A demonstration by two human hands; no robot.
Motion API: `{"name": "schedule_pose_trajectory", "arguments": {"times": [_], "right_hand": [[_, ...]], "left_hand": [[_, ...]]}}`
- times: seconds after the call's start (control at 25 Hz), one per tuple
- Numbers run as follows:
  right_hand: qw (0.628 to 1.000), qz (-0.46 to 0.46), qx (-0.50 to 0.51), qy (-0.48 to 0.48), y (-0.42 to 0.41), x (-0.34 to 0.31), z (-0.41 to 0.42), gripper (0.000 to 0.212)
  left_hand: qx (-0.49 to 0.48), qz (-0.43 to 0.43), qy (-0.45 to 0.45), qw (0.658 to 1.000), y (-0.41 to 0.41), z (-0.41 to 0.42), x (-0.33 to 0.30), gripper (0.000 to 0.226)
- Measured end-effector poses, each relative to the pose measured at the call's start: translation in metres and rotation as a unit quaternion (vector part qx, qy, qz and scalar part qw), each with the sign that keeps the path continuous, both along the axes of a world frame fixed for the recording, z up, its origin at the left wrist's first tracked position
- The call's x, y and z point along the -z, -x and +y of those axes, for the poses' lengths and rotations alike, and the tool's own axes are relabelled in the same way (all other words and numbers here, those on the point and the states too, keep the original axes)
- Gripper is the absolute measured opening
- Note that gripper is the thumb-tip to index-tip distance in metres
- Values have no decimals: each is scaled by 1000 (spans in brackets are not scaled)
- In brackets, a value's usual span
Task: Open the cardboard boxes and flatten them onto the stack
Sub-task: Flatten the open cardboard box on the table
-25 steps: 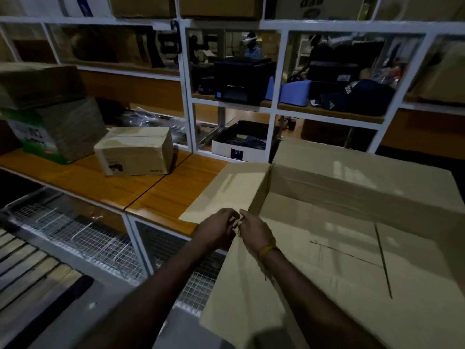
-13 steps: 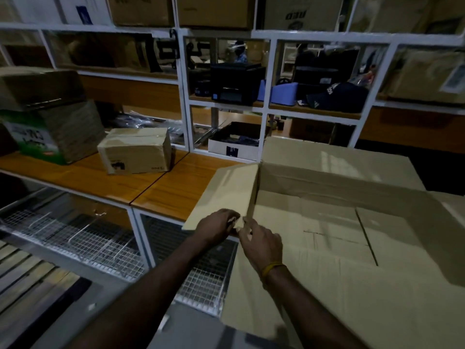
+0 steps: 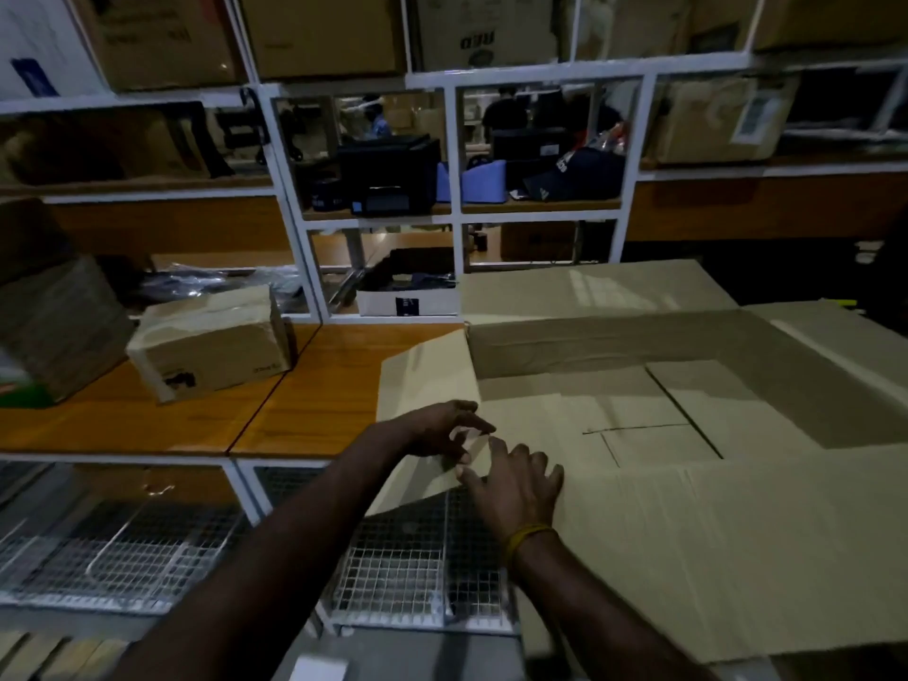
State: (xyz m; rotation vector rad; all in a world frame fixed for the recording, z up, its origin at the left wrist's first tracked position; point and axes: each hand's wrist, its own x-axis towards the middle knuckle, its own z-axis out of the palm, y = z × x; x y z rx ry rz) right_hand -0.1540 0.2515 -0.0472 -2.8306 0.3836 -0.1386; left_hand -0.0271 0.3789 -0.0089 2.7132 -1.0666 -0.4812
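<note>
Brown corrugated cardboard fills the right half of the view: one large open box (image 3: 638,410) stands on the wooden tabletop (image 3: 314,385), its four top flaps folded outward. The near flap hangs toward the person, the far flap lies back toward the white shelving (image 3: 457,140), the left flap spreads over the tabletop and the right flap runs off the frame edge. Inside, the bottom flaps lie closed with their seams showing.

Behind it the shelving carries several cardboard cartons on its top tier; their exact number cannot be told in the dim light. Lower compartments hold one black printer (image 3: 388,174) and one dark cap (image 3: 570,174).

On the left of the tabletop sit one stack of flattened cardboard (image 3: 59,326) and, just beside it, one small sealed box (image 3: 211,341), tilted slightly. Under the tabletop, wire mesh baskets (image 3: 417,557) show.

Two bare hands meet at the near-left corner of the large box. The left hand (image 3: 442,430) hovers with fingers loosely curled and spread, thumb and fingertips at the corner edge; whether they pinch the cardboard cannot be told. The right hand (image 3: 516,484) lies with straight fingers on the near flap, with one yellow band (image 3: 528,535) round its wrist.
</note>
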Motion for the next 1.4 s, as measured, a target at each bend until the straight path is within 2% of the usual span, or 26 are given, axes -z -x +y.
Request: {"name": "schedule_pose_trajectory", "arguments": {"times": [0.08,0.16,0.28,0.36,0.48,0.68,0.84,1.0,1.12,1.2,1.4], "right_hand": [[999,19,33,-19,-11,1,20,76],[996,46,75,-36,-28,0,36,82],[990,56,123,-32,-45,1,46,79],[988,49,148,-19,-46,5,51,77],[984,42,170,27,-39,11,57,72],[976,25,203,75,-15,19,65,64],[975,9,204,92,15,29,75,69],[986,-12,150,71,56,27,82,66],[993,-18,103,63,100,27,84,67],[996,-26,67,54,128,31,84,68],[995,-54,-2,79,189,47,82,78]], "left_hand": [[36,21,-25,999,-20,1,-2,71],[84,-1,-65,994,-41,3,-4,79],[140,-51,-111,983,-69,1,0,87],[162,-81,-120,976,-88,-2,5,85],[155,-98,-87,979,-113,-4,10,72],[161,-84,30,983,-121,13,44,64],[187,-98,130,969,-98,39,65,60],[182,-85,185,962,-56,70,66,55],[150,-68,231,959,-3,97,70,52],[136,-85,263,951,35,111,74,51],[58,-126,278,951,121,140,89,49]]}}
